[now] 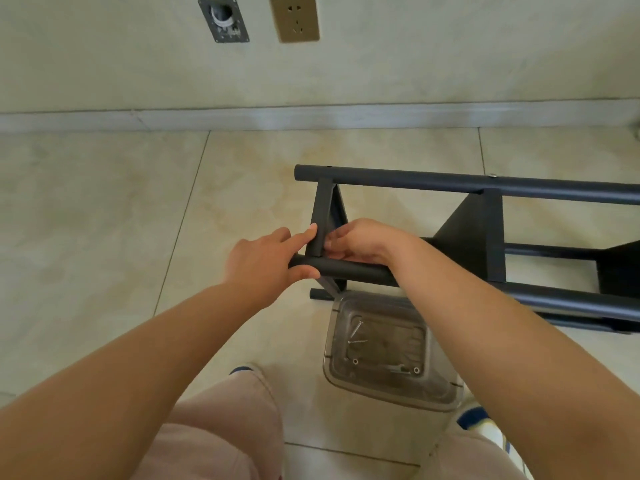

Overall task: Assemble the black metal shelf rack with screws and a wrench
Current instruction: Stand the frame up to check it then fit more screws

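Note:
The black metal shelf rack [467,233] lies on its side on the tiled floor, its round tubes running off to the right. My left hand [266,261] grips the end of the near tube, thumb under it and index finger stretched along the end shelf panel [323,216]. My right hand [360,242] is curled against the same panel where it meets the tube; what its fingers hold is hidden. A clear plastic tray [388,386] on the floor below the rack holds a few screws [356,332], washers and a small wrench [398,368].
The wall with a skirting board [242,117] runs across the back, bearing a socket plate [294,17] and an open wall box [223,20]. My knees in light trousers [221,434] and a shoe [485,424] are at the bottom edge.

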